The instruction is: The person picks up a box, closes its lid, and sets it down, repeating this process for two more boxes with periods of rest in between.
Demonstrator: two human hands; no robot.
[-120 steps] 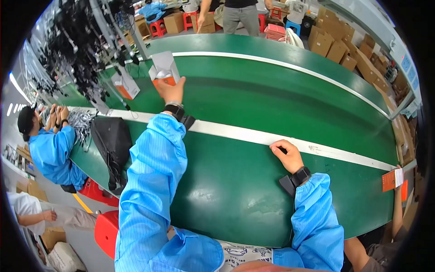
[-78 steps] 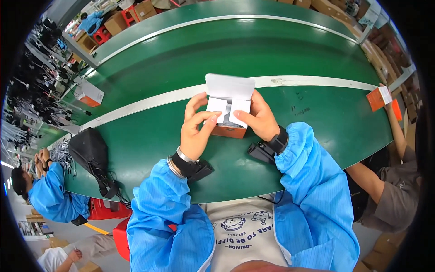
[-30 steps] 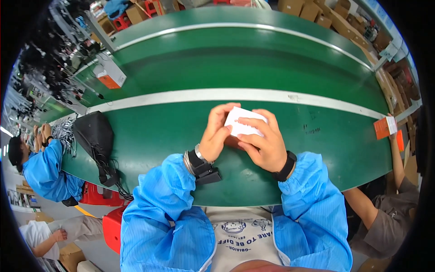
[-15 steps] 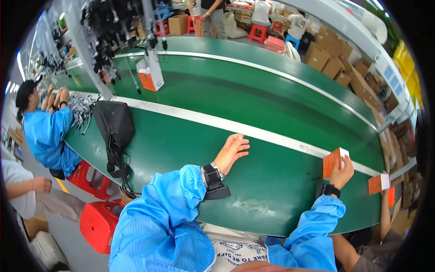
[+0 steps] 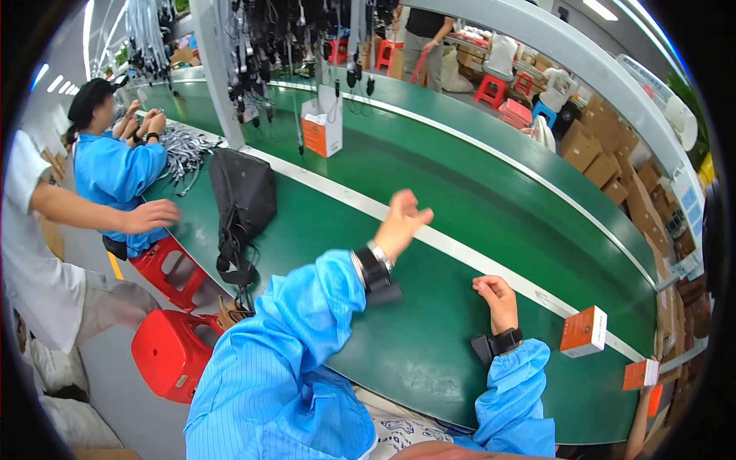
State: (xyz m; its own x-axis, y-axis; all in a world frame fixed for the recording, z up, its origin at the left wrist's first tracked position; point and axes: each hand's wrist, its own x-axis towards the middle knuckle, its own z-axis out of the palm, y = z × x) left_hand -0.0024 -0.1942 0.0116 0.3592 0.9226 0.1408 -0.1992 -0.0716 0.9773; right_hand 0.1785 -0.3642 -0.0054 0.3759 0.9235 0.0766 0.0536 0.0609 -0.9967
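My left hand (image 5: 404, 224) hangs over the white strip of the green belt table, its fingers apart and slightly blurred, holding nothing. A dark band and a metal bracelet circle that wrist. My right hand (image 5: 501, 303) is above the green top to the right, fingers loosely bent with nothing visible in them. It wears a black wrist device (image 5: 506, 340). An orange-and-white small box (image 5: 583, 333) stands on the table right of my right hand, apart from it. Farther right, another person's hand touches a second orange-and-white box (image 5: 639, 375).
A black bag (image 5: 244, 192) with straps lies on the left. Beyond it, an orange-and-white carton (image 5: 323, 130) stands under hanging cables (image 5: 245, 69). A seated co-worker (image 5: 115, 176) in blue is beside a cable pile (image 5: 188, 150); a standing person reaches over the table edge. A red stool (image 5: 165, 354) stands below.
My right hand has let go of the small box, leaving it on the table, and moved left. The view has shifted. The standing person at left has reached an arm over the table.
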